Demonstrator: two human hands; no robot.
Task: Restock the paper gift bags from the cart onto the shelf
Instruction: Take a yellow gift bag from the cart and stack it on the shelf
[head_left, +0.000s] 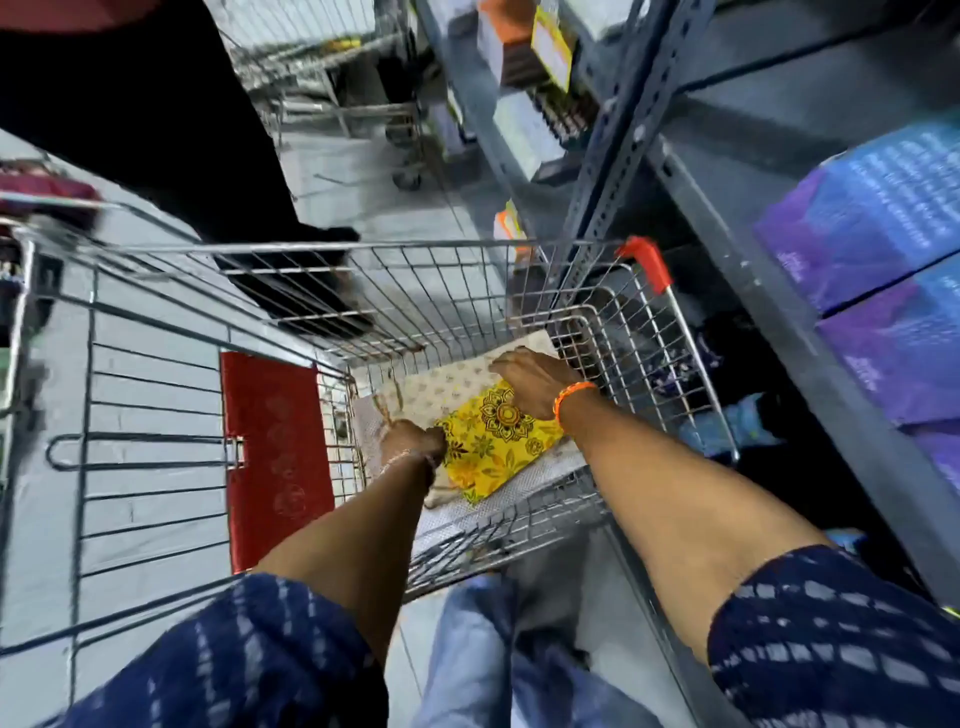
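Note:
Both my arms reach down into a wire shopping cart (467, 291). A flat yellow paper gift bag (493, 441) with a dark floral print lies on top of white patterned gift bags (441, 384) in the cart's basket. My left hand (410, 441) is closed at the yellow bag's left edge, beside twine handles. My right hand (535, 382) rests on the bag's upper right corner, fingers bent over the white bag beneath. A red gift bag (275, 447) stands flat against the cart's left wall. The grey metal shelf (779, 291) rises on the right.
Purple and blue boxes (883, 249) fill the shelf at right. Another person in black trousers and shoes (291, 270) stands just beyond the cart. A second cart (332, 67) is farther up the aisle. Orange-tagged goods (524, 47) sit on far shelves.

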